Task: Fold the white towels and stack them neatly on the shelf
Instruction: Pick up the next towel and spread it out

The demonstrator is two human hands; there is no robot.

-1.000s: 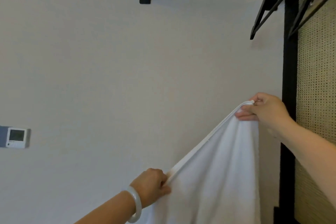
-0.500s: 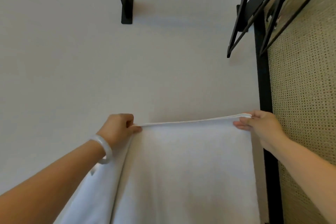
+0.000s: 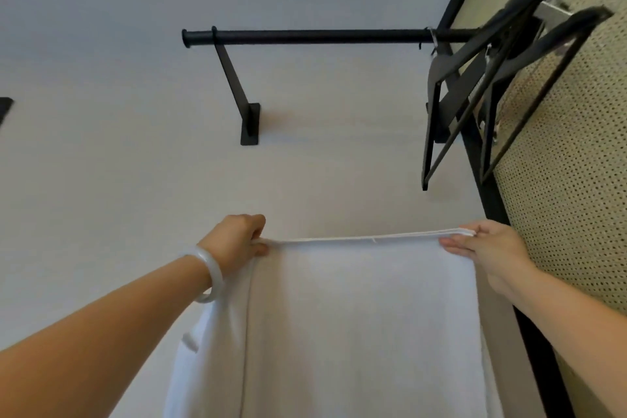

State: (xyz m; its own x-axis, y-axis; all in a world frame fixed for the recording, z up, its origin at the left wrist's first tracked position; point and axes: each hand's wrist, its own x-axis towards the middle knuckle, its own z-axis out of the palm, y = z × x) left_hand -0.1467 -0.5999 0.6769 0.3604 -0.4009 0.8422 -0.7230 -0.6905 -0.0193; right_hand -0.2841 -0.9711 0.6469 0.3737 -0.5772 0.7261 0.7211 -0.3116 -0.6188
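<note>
— White towel hangs below both sets of fingers now, yeah? A second ago the left hand sat way lower and the edge slanted.

— Yep, it came up. The top edge runs level and taut from fingers to fingers, so I'd guess the next fold lines up clean.

— Grips?

— Left curls round its corner, bracelet behind it. The right hand pinches the other corner, arm stretched. Rail and hangers are well above the fingers. No shelf in view.
</note>
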